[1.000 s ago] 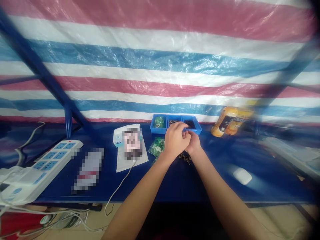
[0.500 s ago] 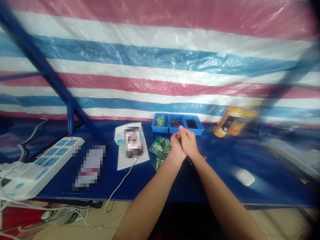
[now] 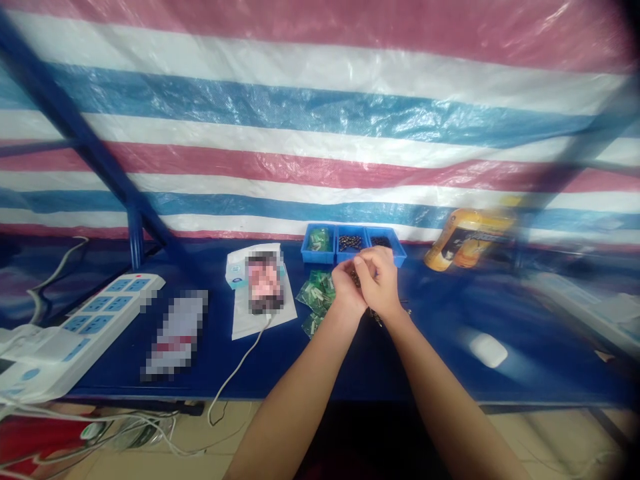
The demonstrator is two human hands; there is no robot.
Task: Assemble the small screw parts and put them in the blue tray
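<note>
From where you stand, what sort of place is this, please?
It looks like a makeshift workbench for handling small parts: a blue divided tray holds small dark parts, green packets lie beside it, and a power strip sits nearby.

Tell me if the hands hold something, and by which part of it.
A small dark piece shows between the left hand and right hand; where they hold it cannot be told.

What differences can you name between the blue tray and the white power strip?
The blue tray has three open compartments holding small parts; the white power strip has blue socket panels. The tray sits mid-bench; the strip lies far left. Both rest on the blue bench.
</note>
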